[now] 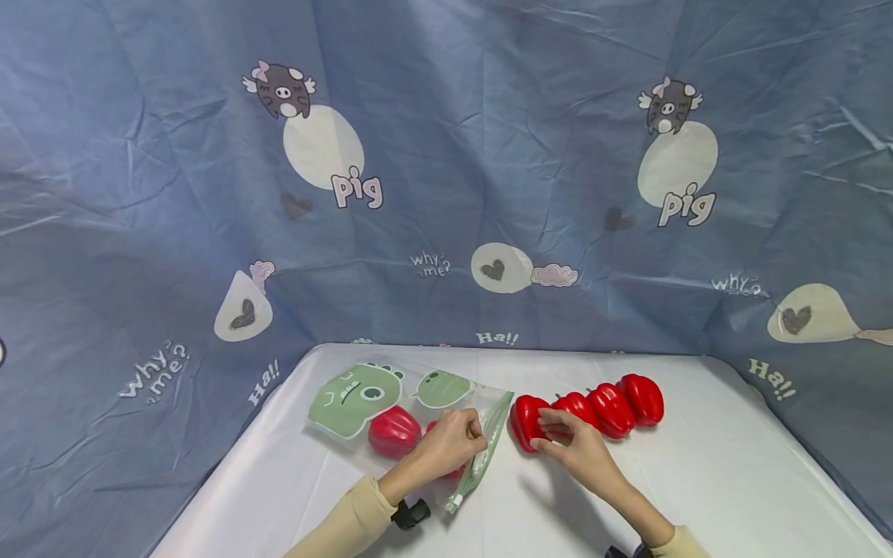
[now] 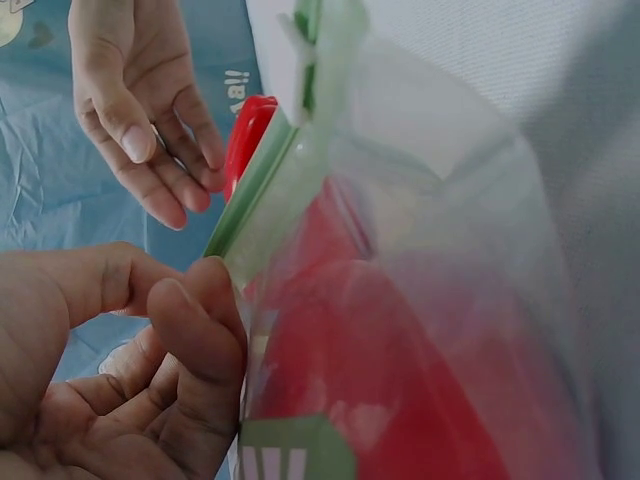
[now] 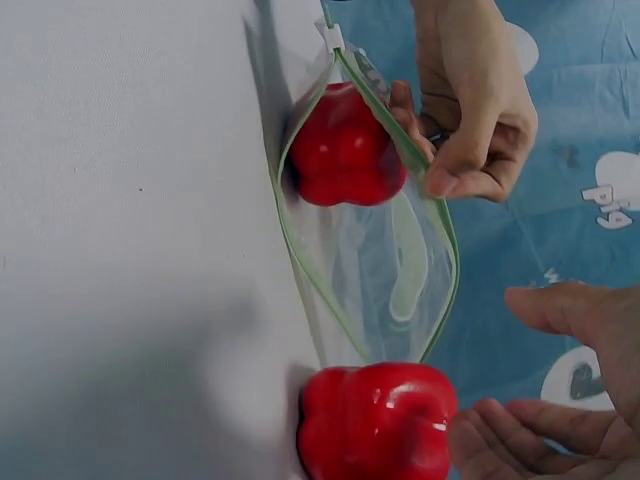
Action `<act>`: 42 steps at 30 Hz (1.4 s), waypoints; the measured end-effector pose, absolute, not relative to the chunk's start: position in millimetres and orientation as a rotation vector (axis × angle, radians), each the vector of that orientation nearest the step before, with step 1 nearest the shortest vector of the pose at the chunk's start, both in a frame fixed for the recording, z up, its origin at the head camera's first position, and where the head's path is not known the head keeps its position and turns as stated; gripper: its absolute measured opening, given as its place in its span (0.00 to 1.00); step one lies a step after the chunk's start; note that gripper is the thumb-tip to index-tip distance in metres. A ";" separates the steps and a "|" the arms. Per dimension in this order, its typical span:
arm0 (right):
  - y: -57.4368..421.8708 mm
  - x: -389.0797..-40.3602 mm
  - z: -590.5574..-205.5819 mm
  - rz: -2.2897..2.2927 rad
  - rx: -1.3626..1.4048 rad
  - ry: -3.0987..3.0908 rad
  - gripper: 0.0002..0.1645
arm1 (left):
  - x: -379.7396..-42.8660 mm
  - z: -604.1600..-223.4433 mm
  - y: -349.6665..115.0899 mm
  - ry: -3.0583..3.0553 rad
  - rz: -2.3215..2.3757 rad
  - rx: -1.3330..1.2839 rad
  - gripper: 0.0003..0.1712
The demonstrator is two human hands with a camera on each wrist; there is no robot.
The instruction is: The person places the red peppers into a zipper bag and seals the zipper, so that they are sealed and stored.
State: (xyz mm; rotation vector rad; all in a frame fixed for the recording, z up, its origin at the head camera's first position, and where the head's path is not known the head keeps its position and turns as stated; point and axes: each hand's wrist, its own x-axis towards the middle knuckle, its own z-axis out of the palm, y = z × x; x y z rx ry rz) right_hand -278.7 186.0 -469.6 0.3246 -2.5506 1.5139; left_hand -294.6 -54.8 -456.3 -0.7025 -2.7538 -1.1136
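Zip bag (image 1: 494, 436) lying left of centre on the white tabletop (image 1: 718, 488), its green-edged mouth facing right and parted wide, as the right wrist view shows so clearly! Two red peppers sit inside: one deeper pepper (image 1: 394, 432) beside the green dinosaur print (image 1: 352, 401), and another pepper (image 3: 345, 145) right by the mouth, near the white slider (image 1: 456, 501) at the end closest to the person.

And look at the left hand (image 1: 449, 443): thumb and fingers pinch the upper rim, holding that edge up off the lower one. Over on the other side, the right hand (image 1: 577, 449) is loose, thumb well apart from the fingers, nothing gripped, right at a loose red pepper (image 1: 525, 422) just outside the mouth; whether the fingertips touch it, I cannot tell.

Beyond that hand, three more peppers (image 1: 611, 411) line up close together, slanting away to the far right. Tan sleeves (image 1: 349, 518) come in from below, a black wrist strap (image 1: 410, 514) showing under the left forearm. Behind it all hangs a blue curtain (image 1: 432, 155), printed with winged pigs, pale blobs and "why me?" lettering.
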 end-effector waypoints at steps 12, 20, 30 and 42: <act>191.6 -283.5 -468.7 1.445 0.215 -2.555 0.36 | -293.8 -457.7 -54.9 -2.756 -1.123 -0.687 0.05; 191.2 -286.4 -473.0 1.465 0.182 -2.584 0.37 | -294.4 -457.5 -54.8 -2.754 -1.136 -0.694 0.05; 184.5 -289.7 -477.3 1.444 0.186 -2.581 0.41 | -294.7 -458.1 -54.4 -2.757 -1.144 -0.695 0.04; 168.3 -297.6 -489.8 1.152 0.162 -2.570 0.44 | -293.8 -456.5 -54.4 -2.762 -1.126 -0.679 0.04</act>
